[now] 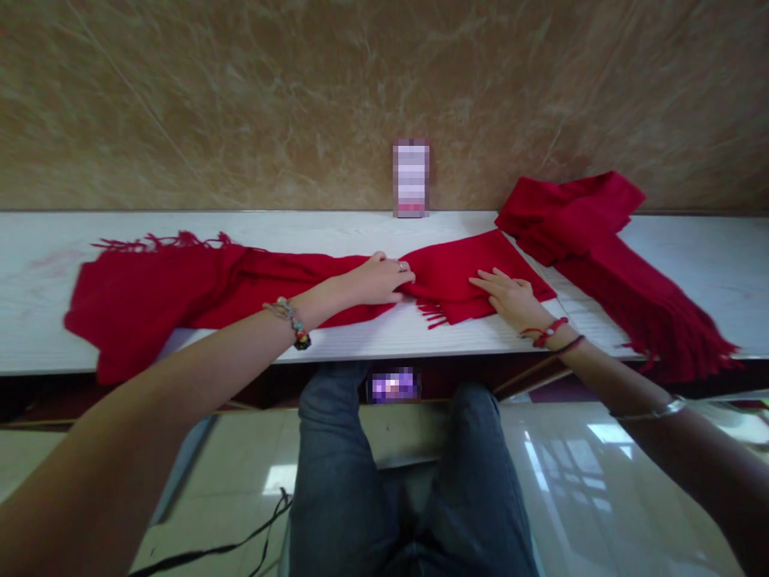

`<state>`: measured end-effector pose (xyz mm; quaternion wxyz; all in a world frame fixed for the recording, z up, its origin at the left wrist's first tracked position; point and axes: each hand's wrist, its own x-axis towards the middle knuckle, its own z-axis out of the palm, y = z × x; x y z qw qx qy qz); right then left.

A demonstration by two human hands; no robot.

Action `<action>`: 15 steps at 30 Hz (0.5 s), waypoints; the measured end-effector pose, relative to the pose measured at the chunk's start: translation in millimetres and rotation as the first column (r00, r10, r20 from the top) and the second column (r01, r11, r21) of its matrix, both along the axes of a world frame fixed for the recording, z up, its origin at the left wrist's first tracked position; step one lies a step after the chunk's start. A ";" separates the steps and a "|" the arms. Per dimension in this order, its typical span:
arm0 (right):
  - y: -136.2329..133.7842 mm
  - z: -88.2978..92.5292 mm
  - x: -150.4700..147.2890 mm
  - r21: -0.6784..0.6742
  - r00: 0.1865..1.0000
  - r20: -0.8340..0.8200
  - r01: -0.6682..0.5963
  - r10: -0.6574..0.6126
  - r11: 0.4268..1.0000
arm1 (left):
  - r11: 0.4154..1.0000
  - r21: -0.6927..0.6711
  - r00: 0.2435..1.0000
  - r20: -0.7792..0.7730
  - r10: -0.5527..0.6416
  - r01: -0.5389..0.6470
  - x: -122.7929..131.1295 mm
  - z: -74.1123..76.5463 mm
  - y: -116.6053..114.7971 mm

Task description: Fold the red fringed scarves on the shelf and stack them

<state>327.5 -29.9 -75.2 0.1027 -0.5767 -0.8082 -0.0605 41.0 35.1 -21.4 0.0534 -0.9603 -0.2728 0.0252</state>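
Observation:
A long red scarf (144, 296) lies across the white table, bunched in the middle, with fringe at its back left and a bit of fringe under its right part. My left hand (384, 280) has its fingers curled round the gathered middle of the cloth. Farther right, my right hand (508, 296) rests flat on the smooth right part, fingers spread. A second red scarf (606, 248), folded over itself, lies right of that hand, its fringed end hanging at the table's front edge.
The white table (456, 340) is narrow and backs onto a brown marbled wall (270, 104). A blurred-out upright box-like item (412, 180) stands against the wall. Below the front edge are a blurred purple item (393, 386) and my knees.

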 end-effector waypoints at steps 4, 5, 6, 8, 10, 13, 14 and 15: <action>7.2 0.1 -30.1 0.073 0.994 -0.015 0.109 -0.108 0.991 | 0.982 0.120 0.984 -0.084 0.158 -0.148 -26.8 2.8 43.3; 9.8 2.3 -34.2 0.064 0.994 -0.002 0.105 -0.105 0.992 | 0.976 0.144 0.980 -0.092 0.176 -0.161 -32.4 6.0 49.6; 12.3 5.4 -36.2 0.044 0.996 0.016 0.093 -0.093 0.995 | 0.972 0.168 0.978 -0.101 0.185 -0.166 -37.2 10.1 52.5; 16.1 13.6 -33.8 -0.004 0.998 0.048 0.051 -0.051 0.999 | 0.966 0.213 0.978 -0.110 0.175 -0.148 -44.2 19.8 47.7; 17.5 22.2 -25.1 -0.029 0.998 0.055 -0.006 0.008 1.000 | 0.958 0.263 0.980 -0.124 0.153 -0.116 -48.6 29.5 32.2; 14.2 29.8 -8.7 0.009 0.995 0.006 -0.096 0.096 0.995 | 0.943 0.315 0.978 -0.137 0.160 -0.110 -53.2 37.6 2.3; 11.4 29.9 -4.2 0.030 0.992 -0.016 -0.122 0.122 0.992 | 0.944 0.307 0.977 -0.127 0.170 -0.124 -54.2 37.0 -7.2; 7.7 28.8 -0.6 0.047 0.989 -0.031 -0.146 0.148 0.988 | 0.950 0.282 0.977 -0.121 0.177 -0.138 -54.9 34.4 -15.9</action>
